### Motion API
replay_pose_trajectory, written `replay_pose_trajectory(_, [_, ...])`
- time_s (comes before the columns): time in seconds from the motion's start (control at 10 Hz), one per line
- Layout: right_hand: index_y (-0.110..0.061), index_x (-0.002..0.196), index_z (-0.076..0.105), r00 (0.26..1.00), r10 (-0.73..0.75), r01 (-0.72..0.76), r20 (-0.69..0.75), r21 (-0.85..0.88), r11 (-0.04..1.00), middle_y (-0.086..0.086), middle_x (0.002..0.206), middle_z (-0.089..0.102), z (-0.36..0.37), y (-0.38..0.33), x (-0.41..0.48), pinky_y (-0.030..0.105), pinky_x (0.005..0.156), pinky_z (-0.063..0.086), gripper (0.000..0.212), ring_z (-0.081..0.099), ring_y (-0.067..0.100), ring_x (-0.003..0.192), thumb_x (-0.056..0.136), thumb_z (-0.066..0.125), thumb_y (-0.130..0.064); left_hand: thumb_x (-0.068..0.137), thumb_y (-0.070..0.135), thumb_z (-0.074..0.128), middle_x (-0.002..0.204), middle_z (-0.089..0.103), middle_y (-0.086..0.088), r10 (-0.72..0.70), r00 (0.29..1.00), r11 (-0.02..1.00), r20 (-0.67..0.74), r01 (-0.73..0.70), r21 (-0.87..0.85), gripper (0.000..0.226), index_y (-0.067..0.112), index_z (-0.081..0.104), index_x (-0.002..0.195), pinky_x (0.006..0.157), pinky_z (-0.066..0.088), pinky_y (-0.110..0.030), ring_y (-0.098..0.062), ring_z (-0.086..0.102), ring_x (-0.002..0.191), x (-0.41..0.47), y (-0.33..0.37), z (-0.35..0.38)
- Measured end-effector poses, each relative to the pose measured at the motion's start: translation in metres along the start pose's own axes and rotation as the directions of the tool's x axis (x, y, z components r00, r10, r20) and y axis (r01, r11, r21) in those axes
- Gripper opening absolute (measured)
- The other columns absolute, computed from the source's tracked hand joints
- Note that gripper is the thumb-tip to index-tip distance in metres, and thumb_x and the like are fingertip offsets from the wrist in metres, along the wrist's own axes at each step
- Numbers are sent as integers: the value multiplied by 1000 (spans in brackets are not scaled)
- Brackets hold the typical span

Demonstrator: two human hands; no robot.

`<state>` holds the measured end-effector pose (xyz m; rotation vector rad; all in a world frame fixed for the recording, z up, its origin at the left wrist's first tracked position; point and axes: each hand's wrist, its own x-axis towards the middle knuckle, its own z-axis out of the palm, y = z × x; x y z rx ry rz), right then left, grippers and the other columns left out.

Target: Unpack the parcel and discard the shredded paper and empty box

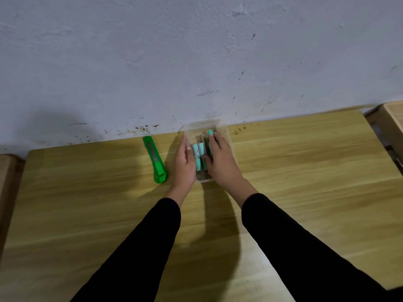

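A clear plastic tray (226, 136) stands on the wooden table (305, 171) close to the wall. Several teal cylinders (199, 158) lie inside it. My left hand (185, 162) lies flat against the tray's left side, fingers straight and thumb at its rim. My right hand (220, 158) reaches into the tray from the right, its fingers lying over a teal cylinder (210, 132) whose tip shows beyond the fingertips. No cardboard box or shredded paper is in view.
A green utility knife (155, 160) lies on the table just left of my left hand. The stained wall (196, 62) rises right behind the tray. A wooden piece of furniture (390, 123) stands at the right edge, another at the left.
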<state>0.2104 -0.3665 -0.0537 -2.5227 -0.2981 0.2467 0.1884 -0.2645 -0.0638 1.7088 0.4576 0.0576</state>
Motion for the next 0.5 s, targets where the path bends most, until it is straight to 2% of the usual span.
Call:
replay_pose_trajectory(0.1, [-5, 146, 16, 999, -2, 1, 38, 17, 1000, 14, 156, 15, -5, -4, -2, 31, 118, 8, 60, 9, 26, 146, 95, 45, -16, 101, 14, 35, 152, 30, -1, -5, 999, 998, 39, 3, 69, 46, 14, 27, 146, 95, 22, -4, -8, 29, 136, 3, 1, -6])
replay_pose_trajectory(0.2, [0, 146, 12, 995, 7, -4, 101, -38, 999, 18, 156, 11, -19, -11, -4, 34, 120, 10, 61, 8, 28, 146, 95, 43, -16, 100, 15, 40, 148, 38, -8, -41, 996, 991, 79, 31, 126, 46, 10, 31, 144, 96, 27, -11, -12, 37, 132, 8, 7, -16])
replay_pose_trajectory(0.3, [3, 145, 14, 984, 22, -6, 177, -94, 996, 19, 155, 14, -26, -18, -14, 36, 120, 14, 59, 11, 30, 145, 97, 40, -17, 100, 19, 39, 147, 40, -10, -34, 987, 965, 156, -8, 262, 45, 11, 32, 144, 98, 32, -19, -17, 44, 129, 3, 13, -29])
replay_pose_trajectory(0.4, [4, 140, 27, 982, 47, -28, 181, -108, 994, 18, 148, 29, -35, -24, -17, 38, 114, 26, 51, 26, 30, 139, 95, 41, -15, 100, 30, 35, 143, 44, -16, -61, 972, 847, 228, -71, 527, 50, 14, 27, 147, 89, 43, -28, -18, 58, 105, -1, 27, -45])
replay_pose_trajectory(0.5, [4, 129, 39, 986, 18, 7, 163, -155, 988, 19, 136, 41, -29, -18, -41, 38, 106, 32, 40, 37, 31, 129, 92, 41, -12, 100, 29, 34, 150, 32, -14, -37, 954, 668, 297, -197, 718, 53, 9, 21, 147, 111, 29, -37, -26, 36, 134, -27, 38, -59])
